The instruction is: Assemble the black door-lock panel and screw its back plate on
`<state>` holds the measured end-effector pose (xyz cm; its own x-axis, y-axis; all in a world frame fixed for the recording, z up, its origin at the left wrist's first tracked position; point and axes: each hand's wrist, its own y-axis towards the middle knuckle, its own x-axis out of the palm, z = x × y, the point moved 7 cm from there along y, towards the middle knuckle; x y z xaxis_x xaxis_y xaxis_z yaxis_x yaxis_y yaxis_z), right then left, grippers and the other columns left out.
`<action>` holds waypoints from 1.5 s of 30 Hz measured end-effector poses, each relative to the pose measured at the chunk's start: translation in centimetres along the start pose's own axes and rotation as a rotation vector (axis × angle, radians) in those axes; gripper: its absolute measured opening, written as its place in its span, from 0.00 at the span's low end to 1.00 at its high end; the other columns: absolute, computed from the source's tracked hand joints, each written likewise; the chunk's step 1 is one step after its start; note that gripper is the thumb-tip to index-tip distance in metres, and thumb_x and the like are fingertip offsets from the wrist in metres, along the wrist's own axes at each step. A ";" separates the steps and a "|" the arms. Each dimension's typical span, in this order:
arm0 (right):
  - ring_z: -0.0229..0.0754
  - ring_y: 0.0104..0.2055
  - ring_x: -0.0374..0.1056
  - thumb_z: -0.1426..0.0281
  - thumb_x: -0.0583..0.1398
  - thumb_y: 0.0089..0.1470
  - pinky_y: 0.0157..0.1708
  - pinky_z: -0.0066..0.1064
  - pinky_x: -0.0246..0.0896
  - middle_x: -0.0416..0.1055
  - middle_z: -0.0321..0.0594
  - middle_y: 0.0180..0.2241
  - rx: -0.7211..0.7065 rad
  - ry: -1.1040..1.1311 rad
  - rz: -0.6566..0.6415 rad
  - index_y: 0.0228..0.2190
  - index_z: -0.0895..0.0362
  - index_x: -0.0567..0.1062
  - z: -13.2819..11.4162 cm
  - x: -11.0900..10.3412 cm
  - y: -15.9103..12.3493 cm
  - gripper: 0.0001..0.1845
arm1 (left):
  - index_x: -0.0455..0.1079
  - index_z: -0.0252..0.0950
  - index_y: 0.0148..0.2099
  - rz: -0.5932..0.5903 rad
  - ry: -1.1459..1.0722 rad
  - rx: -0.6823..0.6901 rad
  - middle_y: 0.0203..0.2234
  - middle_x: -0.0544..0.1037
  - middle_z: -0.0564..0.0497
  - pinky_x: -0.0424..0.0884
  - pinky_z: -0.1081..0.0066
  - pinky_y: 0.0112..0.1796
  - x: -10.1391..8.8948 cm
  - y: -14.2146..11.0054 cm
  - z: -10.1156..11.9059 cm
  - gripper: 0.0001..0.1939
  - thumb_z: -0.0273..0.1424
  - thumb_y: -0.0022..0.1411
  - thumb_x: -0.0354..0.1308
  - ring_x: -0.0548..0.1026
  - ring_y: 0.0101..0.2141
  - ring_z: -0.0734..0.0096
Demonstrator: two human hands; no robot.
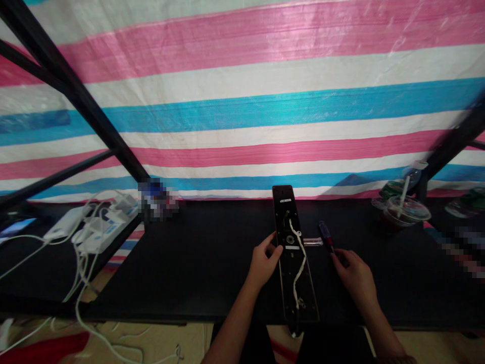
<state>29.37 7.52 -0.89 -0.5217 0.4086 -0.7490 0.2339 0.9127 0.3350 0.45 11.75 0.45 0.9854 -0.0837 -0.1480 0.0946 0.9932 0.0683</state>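
Observation:
A long black panel (pixel 290 278), which looks like the back half of an electronic door lock, lies lengthwise in front of me on the black table. A white cable (pixel 301 268) runs down its face, with small screws and white labels around it. My left hand (pixel 264 259) grips the panel's left edge, thumb on top and fingers at the side. Right of the panel, my right hand (pixel 354 273) pinches the shaft end of a screwdriver (pixel 326 233); its dark red and blue handle points away from me. Between panel and screwdriver lies a small clear packet (pixel 313 242).
At the back right stand a plastic cup with a straw (pixel 405 212) and a clear bottle (pixel 416 172). A white power strip (pixel 108 230) with tangled cables sits at left. Black metal posts (pixel 102 121) flank the table (pixel 182 268); a striped sheet (pixel 242 111) hangs behind.

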 end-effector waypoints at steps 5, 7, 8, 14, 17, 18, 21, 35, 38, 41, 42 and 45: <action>0.44 0.29 0.70 0.52 0.54 0.60 0.32 0.35 0.64 0.76 0.45 0.33 0.014 0.001 -0.010 0.38 0.58 0.78 0.1 0.1 -0.1 0.24 | 0.69 0.31 0.63 0.002 -0.011 -0.009 0.23 0.71 0.56 0.66 0.71 0.33 -0.1 0.0 -0.1 0.32 0.43 0.60 0.60 0.68 0.26 0.72; 0.44 0.29 0.70 0.53 0.54 0.60 0.33 0.35 0.64 0.76 0.45 0.33 0.010 0.005 -0.007 0.38 0.58 0.78 0.0 0.0 -0.1 0.23 | 0.69 0.31 0.63 0.004 -0.012 -0.006 0.23 0.71 0.56 0.66 0.71 0.33 -0.1 0.0 -0.2 0.32 0.43 0.60 0.60 0.68 0.26 0.72; 0.45 0.30 0.71 0.53 0.54 0.60 0.33 0.35 0.64 0.76 0.45 0.34 0.008 0.007 -0.010 0.39 0.58 0.78 0.0 0.0 -0.1 0.23 | 0.69 0.31 0.62 0.005 -0.011 -0.003 0.23 0.72 0.55 0.66 0.71 0.32 -0.1 0.0 -0.2 0.32 0.43 0.60 0.60 0.69 0.26 0.72; 0.44 0.29 0.70 0.53 0.54 0.60 0.32 0.35 0.64 0.75 0.43 0.33 0.005 -0.005 -0.039 0.39 0.58 0.78 -0.1 0.1 -0.1 0.24 | 0.69 0.31 0.62 0.010 -0.006 -0.002 0.23 0.72 0.55 0.66 0.71 0.33 -0.1 0.0 -0.5 0.32 0.43 0.60 0.60 0.69 0.26 0.72; 0.44 0.30 0.70 0.53 0.54 0.60 0.33 0.35 0.63 0.74 0.43 0.33 0.006 -0.016 -0.043 0.39 0.57 0.78 -0.1 0.2 -0.1 0.23 | 0.69 0.31 0.63 0.009 0.007 -0.002 0.23 0.71 0.55 0.66 0.71 0.33 0.0 0.1 -0.6 0.32 0.43 0.61 0.59 0.68 0.26 0.72; 0.44 0.30 0.70 0.53 0.54 0.60 0.33 0.35 0.63 0.74 0.43 0.33 0.005 -0.017 -0.044 0.39 0.57 0.78 -0.1 0.2 0.0 0.22 | 0.69 0.31 0.62 0.011 0.015 -0.002 0.23 0.71 0.56 0.65 0.71 0.33 -0.1 0.1 -0.5 0.32 0.43 0.61 0.59 0.68 0.26 0.72; 0.44 0.30 0.70 0.53 0.54 0.60 0.33 0.35 0.63 0.74 0.43 0.33 0.000 -0.010 -0.041 0.39 0.58 0.78 -0.1 0.2 0.0 0.22 | 0.70 0.31 0.62 0.021 0.024 -0.007 0.23 0.70 0.56 0.65 0.71 0.32 -0.1 0.0 -0.3 0.32 0.43 0.60 0.60 0.68 0.26 0.72; 0.44 0.29 0.70 0.53 0.54 0.60 0.32 0.34 0.64 0.74 0.43 0.33 -0.001 -0.017 -0.045 0.39 0.58 0.78 -0.3 0.1 -0.1 0.22 | 0.68 0.31 0.63 -0.001 0.028 0.008 0.23 0.70 0.56 0.65 0.71 0.32 -0.1 0.0 -0.3 0.31 0.43 0.62 0.58 0.67 0.26 0.73; 0.44 0.30 0.70 0.53 0.54 0.60 0.32 0.34 0.64 0.75 0.43 0.33 0.001 -0.010 -0.038 0.39 0.58 0.78 -0.4 0.1 -0.1 0.23 | 0.68 0.31 0.63 -0.006 0.026 0.011 0.22 0.70 0.56 0.65 0.71 0.32 0.0 0.0 -0.5 0.31 0.43 0.62 0.58 0.67 0.26 0.73; 0.44 0.29 0.71 0.53 0.54 0.60 0.32 0.34 0.64 0.75 0.44 0.32 0.006 -0.001 -0.027 0.39 0.57 0.79 -0.3 0.0 -0.1 0.23 | 0.68 0.31 0.63 -0.007 0.023 0.013 0.23 0.70 0.56 0.64 0.71 0.32 0.0 0.0 -0.6 0.31 0.43 0.63 0.58 0.67 0.26 0.73; 0.44 0.29 0.70 0.53 0.54 0.60 0.32 0.34 0.63 0.75 0.44 0.32 0.007 -0.001 -0.028 0.38 0.57 0.79 -0.3 0.0 0.0 0.23 | 0.68 0.30 0.63 -0.008 0.023 0.012 0.23 0.70 0.56 0.64 0.71 0.32 0.0 0.0 -0.7 0.31 0.43 0.63 0.58 0.67 0.26 0.73; 0.44 0.29 0.70 0.52 0.54 0.60 0.31 0.34 0.63 0.75 0.44 0.32 0.003 -0.009 -0.031 0.39 0.57 0.79 -0.1 0.1 0.0 0.23 | 0.68 0.30 0.63 -0.007 0.024 0.006 0.23 0.70 0.56 0.64 0.71 0.32 0.0 0.0 -0.6 0.31 0.43 0.62 0.58 0.67 0.26 0.73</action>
<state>29.21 7.53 -0.86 -0.5217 0.3796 -0.7640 0.2198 0.9251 0.3096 0.39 11.79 -0.12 0.9811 -0.0889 -0.1719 0.1028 0.9920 0.0735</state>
